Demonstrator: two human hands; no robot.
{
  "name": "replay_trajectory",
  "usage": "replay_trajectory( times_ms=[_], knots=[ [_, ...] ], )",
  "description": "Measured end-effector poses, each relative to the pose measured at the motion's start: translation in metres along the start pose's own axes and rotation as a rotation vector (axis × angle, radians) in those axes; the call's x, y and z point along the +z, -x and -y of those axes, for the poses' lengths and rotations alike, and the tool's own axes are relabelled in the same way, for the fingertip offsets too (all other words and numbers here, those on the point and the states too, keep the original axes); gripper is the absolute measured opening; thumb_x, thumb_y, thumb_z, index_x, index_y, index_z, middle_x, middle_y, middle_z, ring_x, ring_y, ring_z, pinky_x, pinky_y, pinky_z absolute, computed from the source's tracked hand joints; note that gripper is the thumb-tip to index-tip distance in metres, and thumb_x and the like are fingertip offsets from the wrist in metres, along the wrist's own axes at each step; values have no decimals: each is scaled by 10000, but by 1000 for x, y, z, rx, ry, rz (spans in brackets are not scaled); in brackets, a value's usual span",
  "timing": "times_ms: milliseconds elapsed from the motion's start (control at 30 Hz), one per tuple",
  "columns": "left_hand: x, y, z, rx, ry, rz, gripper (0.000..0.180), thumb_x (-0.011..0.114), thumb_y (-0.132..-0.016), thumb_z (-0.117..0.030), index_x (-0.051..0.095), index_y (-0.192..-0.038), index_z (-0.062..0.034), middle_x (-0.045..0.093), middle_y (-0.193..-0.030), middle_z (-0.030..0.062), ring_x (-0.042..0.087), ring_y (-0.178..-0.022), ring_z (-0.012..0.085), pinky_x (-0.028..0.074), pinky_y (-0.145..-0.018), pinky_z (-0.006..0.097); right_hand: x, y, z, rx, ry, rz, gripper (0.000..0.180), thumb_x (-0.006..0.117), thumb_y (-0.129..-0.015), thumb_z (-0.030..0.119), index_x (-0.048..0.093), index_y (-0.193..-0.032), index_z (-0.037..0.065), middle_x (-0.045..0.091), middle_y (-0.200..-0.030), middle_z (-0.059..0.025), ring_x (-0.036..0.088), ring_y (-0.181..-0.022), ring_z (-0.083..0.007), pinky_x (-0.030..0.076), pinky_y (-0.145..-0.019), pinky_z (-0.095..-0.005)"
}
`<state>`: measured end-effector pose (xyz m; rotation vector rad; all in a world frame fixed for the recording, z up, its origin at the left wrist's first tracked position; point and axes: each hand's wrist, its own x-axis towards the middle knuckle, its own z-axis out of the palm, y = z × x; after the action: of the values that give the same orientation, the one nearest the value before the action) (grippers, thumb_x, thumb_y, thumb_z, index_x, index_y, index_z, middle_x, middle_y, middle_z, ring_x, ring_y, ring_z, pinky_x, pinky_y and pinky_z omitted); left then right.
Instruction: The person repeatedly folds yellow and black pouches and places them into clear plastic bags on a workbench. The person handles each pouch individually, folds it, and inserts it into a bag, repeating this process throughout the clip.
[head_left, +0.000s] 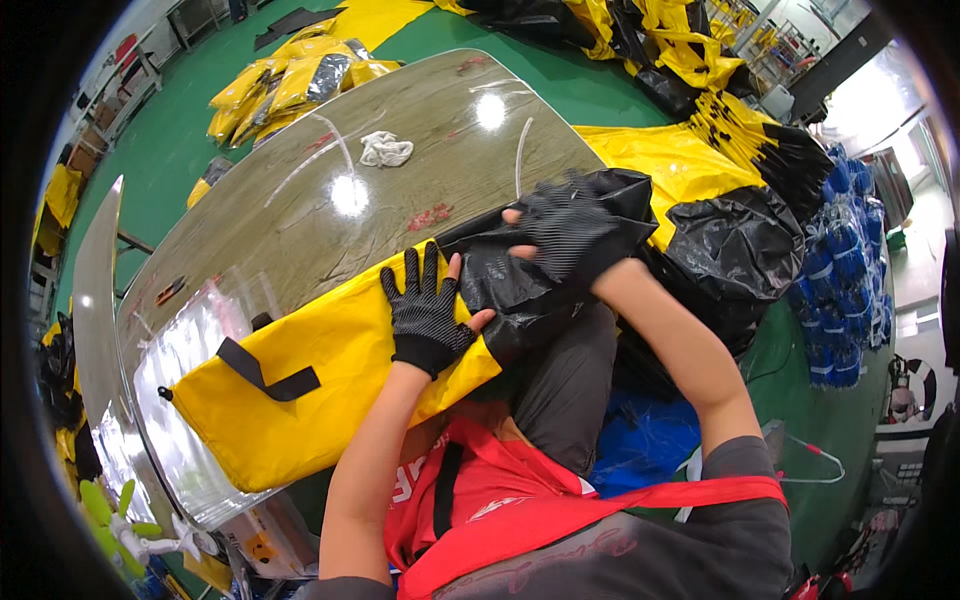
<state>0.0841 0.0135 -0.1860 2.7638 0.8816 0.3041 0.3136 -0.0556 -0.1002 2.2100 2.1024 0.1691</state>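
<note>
Mostly smooth yellow fabric [350,355], wrinkled black end [495,285]

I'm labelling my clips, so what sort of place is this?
Probably a factory or packing workshop: yellow-and-black material lies on the table, with piled yellow packets and many blue bundles nearby.

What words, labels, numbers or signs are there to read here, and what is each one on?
Red apron: white lettering, broken by folds; I won't copy out its wording.
Dark grey shirt: reddish script, faint and hard to read.
Yellow-and-black coated fabric piece under the hands: no lettering that I can make out.
Background goods: too small or blurred to read.
</note>
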Motion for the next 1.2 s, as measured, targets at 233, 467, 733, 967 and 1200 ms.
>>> replay_trajectory(
  times_ms=[233, 467, 733, 967, 1200],
  knots=[
    [-5, -41, -42, -97, 12, 57, 850, 411, -867, -639, 404, -1360, 53, 277, -1482, 259, 163, -1406, 420, 17, -1114, 587, 75, 42, -54, 230, -108, -137, 554, 569, -835, 527, 555, -1287, 206, 414, -1403, -143, 276, -1349, -351, 119, -1130, -501],
    [10, -49, -59, 5, 44, 4, 815, 502, -823, -631, 342, -1446, -131, 290, -1470, 263, 204, -1381, 449, 34, -1096, 623, 144, 122, -58, 1002, -1889, -1013, 493, 726, -809, 91, 494, -1219, -52, 608, -1072, -139, 637, -909, -230, 538, -762, -338],
    [-7, -32, -39, -40, 255, 166, 636, 515, -889, -420, 377, -1410, -81, 360, -1444, 202, 340, -1320, 362, 192, -1133, 465, 1, 67, 110, 73, -741, -303, 496, 633, -751, 102, 533, -1236, 70, 616, -929, -126, 598, -854, -298, 464, -779, -436],
    [-62, 75, 140, 109, 122, 154, 483, 538, -886, -268, 493, -1327, -76, 511, -1328, 170, 485, -1208, 323, 303, -1100, 396, -7, 34, 156, -232, -456, -44, 619, 657, -754, 411, 541, -1285, 115, 585, -920, -150, 568, -884, -328, 461, -774, -445],
    [-95, 259, 281, -966, 726, -517, 788, 661, -824, -534, 451, -1289, 66, 566, -1199, 219, 532, -1131, 331, 412, -963, 380, 24, -21, 225, -267, -442, -344, 649, 575, -801, 565, 554, -1241, 89, 470, -1319, -158, 357, -1308, -347, 191, -1052, -624]
  ],
)
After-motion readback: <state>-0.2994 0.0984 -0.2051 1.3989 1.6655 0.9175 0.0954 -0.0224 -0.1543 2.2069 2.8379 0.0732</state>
